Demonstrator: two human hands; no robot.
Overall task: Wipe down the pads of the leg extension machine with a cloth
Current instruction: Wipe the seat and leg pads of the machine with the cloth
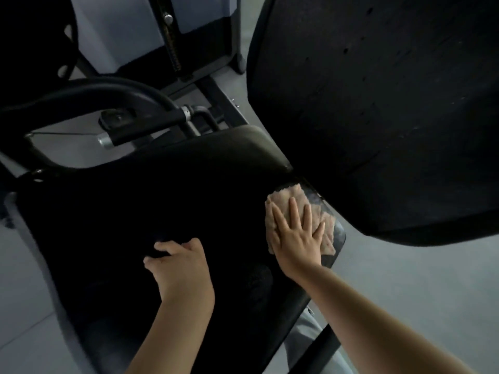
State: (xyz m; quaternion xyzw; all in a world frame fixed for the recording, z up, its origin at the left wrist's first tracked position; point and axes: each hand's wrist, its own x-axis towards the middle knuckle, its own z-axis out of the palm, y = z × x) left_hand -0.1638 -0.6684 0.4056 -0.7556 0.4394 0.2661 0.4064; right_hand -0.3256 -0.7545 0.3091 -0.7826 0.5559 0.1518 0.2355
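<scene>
Your right hand (298, 240) lay flat on the cloth (291, 209), fingers straight and spread wide, pressing it down onto the seat pad (167, 201). The cloth was a pale, pinkish, crumpled rag, bunched under your palm and showing past your fingertips toward twelve o'clock and along the side toward three. It sat at the pad's far right corner, at about three o'clock from the pad's middle, close to where the seat meets the back pad (383, 103). Beside the cloth, on the corner edge of the seat, the surface showed a shiny streaked patch.

Your left hand (178, 263) rested on the seat pad at about six o'clock from its middle, well apart from the cloth. Its fingers were loosely curled with the tips touching the dark upholstery; it held nothing that I could see, though the pad there was too dark to make out detail.

The back pad filled the view from one to three o'clock, large, black and tilted, with small dark marks scattered over it. At about ten o'clock from the seat ran a curved black frame tube (108, 95) with a metal-tipped handle (106, 140) just below it. Grey floor (405, 279) showed around the machine.
</scene>
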